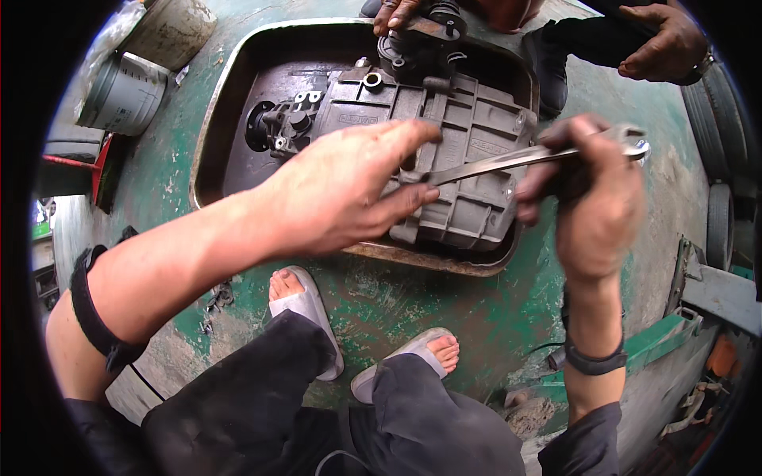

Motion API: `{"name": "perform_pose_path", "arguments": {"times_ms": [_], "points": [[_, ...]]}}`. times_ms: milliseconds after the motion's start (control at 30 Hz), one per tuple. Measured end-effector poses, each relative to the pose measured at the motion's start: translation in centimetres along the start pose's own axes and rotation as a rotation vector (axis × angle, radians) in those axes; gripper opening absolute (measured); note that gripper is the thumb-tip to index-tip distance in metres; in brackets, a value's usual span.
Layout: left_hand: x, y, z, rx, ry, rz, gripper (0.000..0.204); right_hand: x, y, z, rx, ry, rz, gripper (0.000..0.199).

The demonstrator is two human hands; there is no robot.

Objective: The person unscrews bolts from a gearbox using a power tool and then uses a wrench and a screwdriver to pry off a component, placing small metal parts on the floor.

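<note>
A long metal wrench (492,163) lies across a grey ribbed gearbox housing (468,119). Its outer end, with open jaws, sticks out past my right hand (599,190), which is closed around the shank and slightly blurred. The inner end reaches between the thumb and fingers of my left hand (349,178). That hand stays open there, thumb and index finger spread on either side of the wrench head, close over the housing. What the wrench head sits on is partly hidden by my fingers. A shaft flange (259,125) projects at the housing's left end.
The housing rests in a rimmed metal tray (208,135) on a worn green floor. Across from me, a co-worker's hand (394,14) touches a dark round part (409,51); the other hand (665,41) hangs free. Buckets (123,94) stand left, tyres (710,119) right.
</note>
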State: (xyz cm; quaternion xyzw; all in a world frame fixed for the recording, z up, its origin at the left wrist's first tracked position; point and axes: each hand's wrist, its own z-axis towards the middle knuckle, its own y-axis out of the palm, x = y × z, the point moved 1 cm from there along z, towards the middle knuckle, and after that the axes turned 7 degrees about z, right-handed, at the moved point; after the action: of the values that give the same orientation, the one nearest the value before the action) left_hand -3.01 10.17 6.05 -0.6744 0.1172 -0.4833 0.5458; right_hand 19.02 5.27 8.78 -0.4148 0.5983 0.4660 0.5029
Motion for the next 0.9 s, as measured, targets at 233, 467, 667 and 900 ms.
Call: {"name": "perform_pose_path", "arguments": {"times_ms": [233,467,667,900], "points": [[-7.0,0.2,5.9,-0.029,-0.199,0.030,0.036,1.6,-1.8,9.7,0.027,-0.145,-0.334,0.033],[-10.9,2.9,9.8,0.079,-0.103,0.010,0.035,5.4,-1.2,12.3,0.071,-0.140,-0.341,0.032],[-11.8,4.4,10.6,0.051,-0.090,-0.101,0.036,4.7,-0.7,11.7,0.025,-0.102,-0.367,0.030],[-12.3,4.6,9.9,0.070,-0.015,-0.163,0.040,5.6,2.7,11.7,0.004,-0.344,-0.165,0.026]]}}
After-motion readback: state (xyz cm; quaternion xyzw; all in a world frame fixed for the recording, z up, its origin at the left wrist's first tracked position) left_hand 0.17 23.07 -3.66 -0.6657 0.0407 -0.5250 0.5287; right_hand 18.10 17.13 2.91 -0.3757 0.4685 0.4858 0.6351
